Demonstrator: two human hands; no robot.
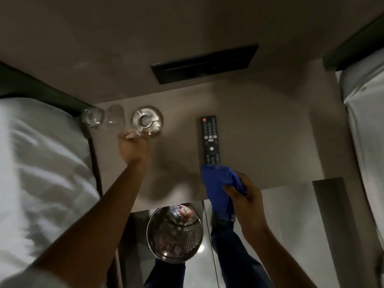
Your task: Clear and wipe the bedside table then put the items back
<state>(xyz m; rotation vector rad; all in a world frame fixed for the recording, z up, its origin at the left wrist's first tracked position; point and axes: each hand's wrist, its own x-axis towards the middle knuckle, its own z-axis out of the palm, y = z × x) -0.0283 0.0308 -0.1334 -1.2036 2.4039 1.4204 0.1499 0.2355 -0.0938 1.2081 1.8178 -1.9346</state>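
Note:
The brown bedside table [259,142] carries a black remote [211,140], a round glass ashtray [147,119] and an upright clear glass [92,118] at its far left corner. My left hand [133,147] is at the ashtray's near left edge, fingers closed on a second clear glass [113,117], which is blurred and tilted between the upright glass and the ashtray. At the table's front edge, just below the remote, my right hand [243,192] grips a bunched blue cloth [218,181]. Part of the cloth hangs down over the edge.
A perforated metal bin [174,235] with rubbish stands on the floor under the table's front edge, between my legs. Beds with white linen flank the table left [41,163] and right [365,125]. A black panel [204,63] is set into the wall behind.

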